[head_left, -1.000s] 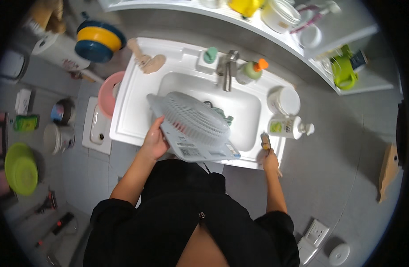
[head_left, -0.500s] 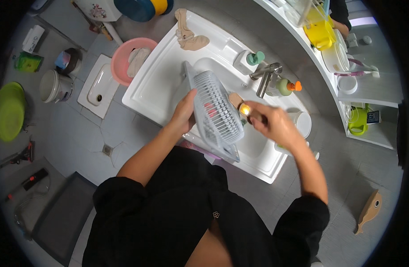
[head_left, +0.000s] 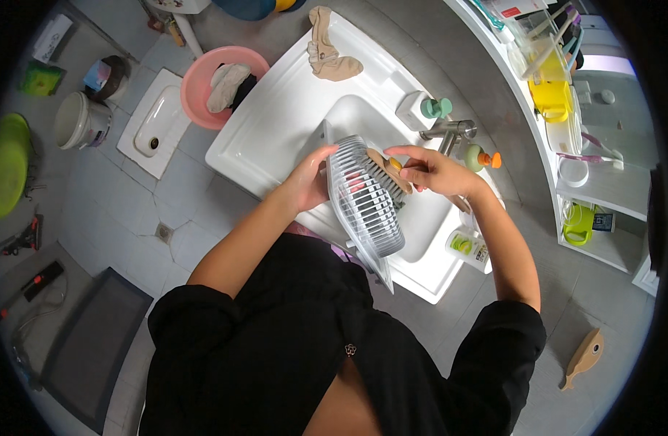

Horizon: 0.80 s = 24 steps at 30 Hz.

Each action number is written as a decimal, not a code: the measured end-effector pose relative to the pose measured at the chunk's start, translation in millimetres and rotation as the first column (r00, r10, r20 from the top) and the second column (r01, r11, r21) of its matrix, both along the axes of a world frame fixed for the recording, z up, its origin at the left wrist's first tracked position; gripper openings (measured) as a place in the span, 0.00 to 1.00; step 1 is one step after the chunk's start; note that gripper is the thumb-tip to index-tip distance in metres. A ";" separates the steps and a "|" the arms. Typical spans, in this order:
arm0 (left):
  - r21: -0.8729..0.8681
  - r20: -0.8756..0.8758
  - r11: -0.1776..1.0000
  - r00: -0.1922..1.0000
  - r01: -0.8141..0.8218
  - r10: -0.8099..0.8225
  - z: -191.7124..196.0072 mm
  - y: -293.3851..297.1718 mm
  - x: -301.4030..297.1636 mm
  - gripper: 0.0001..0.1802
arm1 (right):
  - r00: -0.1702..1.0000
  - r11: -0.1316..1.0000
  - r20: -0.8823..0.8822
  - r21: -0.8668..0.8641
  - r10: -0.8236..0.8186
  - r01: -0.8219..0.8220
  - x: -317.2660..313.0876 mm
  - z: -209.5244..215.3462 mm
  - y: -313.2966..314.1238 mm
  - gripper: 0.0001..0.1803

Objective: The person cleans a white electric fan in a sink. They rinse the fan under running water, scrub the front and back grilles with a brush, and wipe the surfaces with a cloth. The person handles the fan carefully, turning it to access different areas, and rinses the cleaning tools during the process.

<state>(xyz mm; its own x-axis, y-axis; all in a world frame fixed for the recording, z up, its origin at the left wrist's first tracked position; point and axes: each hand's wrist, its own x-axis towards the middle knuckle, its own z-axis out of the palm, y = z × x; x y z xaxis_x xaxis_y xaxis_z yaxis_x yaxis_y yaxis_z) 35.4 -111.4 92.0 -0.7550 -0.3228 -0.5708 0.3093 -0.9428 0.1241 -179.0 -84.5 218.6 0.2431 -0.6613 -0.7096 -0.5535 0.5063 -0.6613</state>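
"What's furthest left?"

"A pink tub point(head_left: 190, 103) with cloth point(head_left: 228, 89) in it, left of the left hand point(head_left: 308, 183). That hand is closed on the edge of a ribbed plastic cover point(head_left: 368, 207), just to its right, held over the sink point(head_left: 430, 227)."

"Why by the edge?"

"Seemingly to steady it while leaving the ribs free for the brush point(head_left: 393, 173), whose bristles meet them between the hands."

"Which way does the cover point?"

"It's tilted, ribs bulging toward the right hand point(head_left: 437, 174). Its long axis slants from beside the left thumb, rightward and toward the person's body."

"And the right hand?"

"Fingers curled on the brush's wooden back, little gap left. A bottle point(head_left: 468, 248) stands near, bodyward of it."
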 end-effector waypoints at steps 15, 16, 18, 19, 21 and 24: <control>0.080 -0.112 0.985 0.981 -0.151 0.160 -0.2 7.0 -7.1 0.26 | 0.543 0.493 -0.588 -0.264 0.599 -0.829 52.2 4.6 -45.1 0.23; 0.098 -0.100 0.986 0.984 -0.137 0.147 -5.3 6.4 -7.7 0.26 | 0.414 0.410 -0.646 -0.167 0.641 -0.896 58.1 3.3 -52.3 0.24; 0.092 -0.093 0.986 0.985 -0.138 0.147 -6.8 4.6 -8.4 0.26 | 0.241 0.282 -0.698 -0.058 0.674 -0.958 54.1 1.7 -59.6 0.25; 0.088 -0.091 0.987 0.985 -0.137 0.145 -7.4 3.2 -8.3 0.26 | 0.274 0.306 -0.685 -0.077 0.675 -0.949 50.0 1.8 -61.3 0.25; 0.099 -0.116 0.989 0.986 -0.109 0.120 -14.3 1.8 -11.4 0.26 | 0.335 0.351 -0.658 -0.114 0.674 -0.929 44.0 2.8 -64.0 0.25; 0.101 -0.093 0.990 0.990 -0.095 0.104 -15.3 -1.0 -9.5 0.26 | 0.287 0.227 -0.700 -0.180 0.654 -0.957 53.0 -12.5 -58.7 0.25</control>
